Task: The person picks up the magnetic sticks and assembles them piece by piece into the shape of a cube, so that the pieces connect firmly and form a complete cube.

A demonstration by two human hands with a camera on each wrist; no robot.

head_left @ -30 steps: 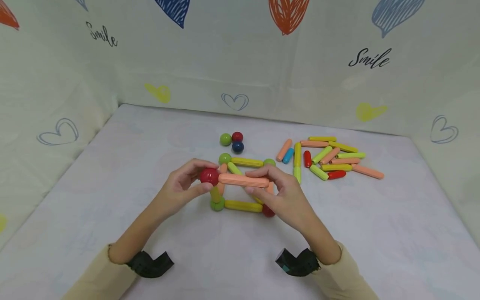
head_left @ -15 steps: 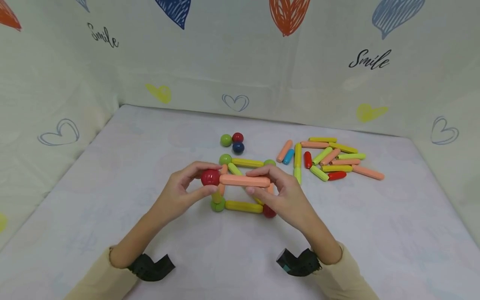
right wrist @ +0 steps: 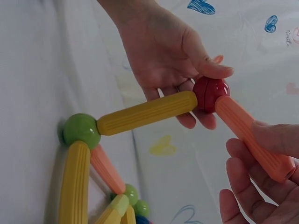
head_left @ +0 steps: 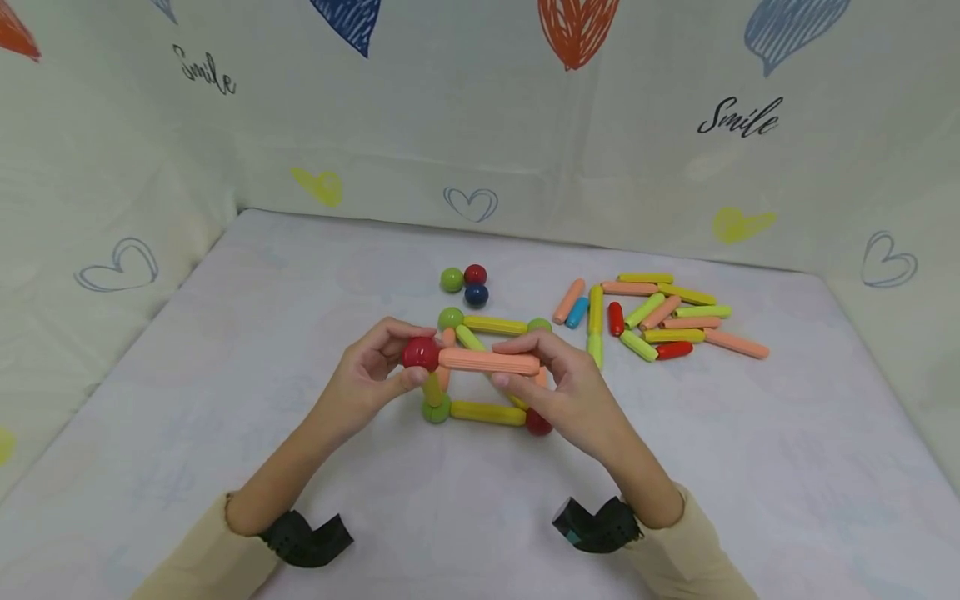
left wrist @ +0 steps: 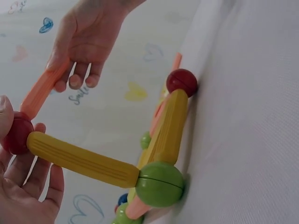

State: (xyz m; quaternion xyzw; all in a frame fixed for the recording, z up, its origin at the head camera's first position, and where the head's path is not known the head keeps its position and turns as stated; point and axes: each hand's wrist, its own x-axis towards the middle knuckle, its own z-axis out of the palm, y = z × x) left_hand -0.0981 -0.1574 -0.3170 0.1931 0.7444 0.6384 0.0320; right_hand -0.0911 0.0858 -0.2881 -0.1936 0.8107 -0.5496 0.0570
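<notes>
Thumb and fingers of my left hand (head_left: 375,371) pinch a red ball (head_left: 421,354). From that ball a yellow stick (left wrist: 84,158) runs down to a green ball (left wrist: 160,184) at the frame's front left corner. An orange ridged stick (head_left: 489,361) touches the red ball's right side and lies level above the frame. My right hand (head_left: 562,387) pinches its other end between thumb and fingers. Below, on the table, sits a four-sided frame of yellow sticks (head_left: 487,412) and orange sticks with balls at the corners, a diagonal across it; my hands partly hide it.
Behind the frame stand three loose balls: green (head_left: 452,279), red (head_left: 476,275) and dark blue (head_left: 476,295). To the right lies a spread of loose sticks in yellow (head_left: 673,336), orange (head_left: 736,344), light green, red and blue (head_left: 577,312). A printed cloth wall (head_left: 525,150) rises behind the table.
Hardly anything differs. My left thumb shifts slightly on the red ball and the left forearm edges a little to the right; the ball and orange stick stay together.
</notes>
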